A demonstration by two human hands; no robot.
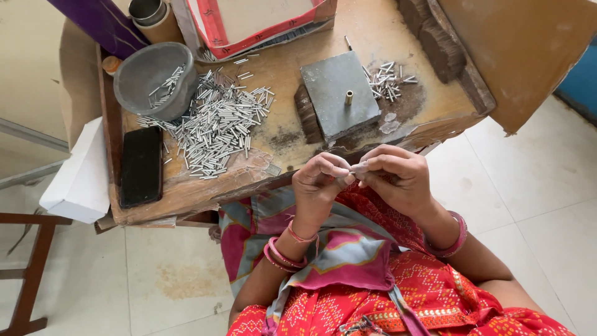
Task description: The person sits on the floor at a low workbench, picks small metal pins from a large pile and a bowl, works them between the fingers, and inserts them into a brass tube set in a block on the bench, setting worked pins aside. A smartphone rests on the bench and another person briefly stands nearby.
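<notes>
My left hand [320, 182] and my right hand [396, 176] meet fingertip to fingertip over my lap, just in front of the wooden board's [280, 140] near edge. Between the fingertips they pinch a small pale piece [354, 169], too small to identify. Straight ahead on the board sits a grey metal block [337, 93] with a short brass peg [349, 98] standing upright in it. A large heap of small silver tubes [214, 121] lies to the left of the block, and a smaller heap of tubes [387, 79] lies to its right.
A grey bowl [153, 79] holding a few tubes stands at the board's far left, with a black phone [141, 165] lying flat below it. A white box [78, 177] sits at the left edge, a red-trimmed carton [255, 22] at the back, and brown cardboard [516, 56] at the right.
</notes>
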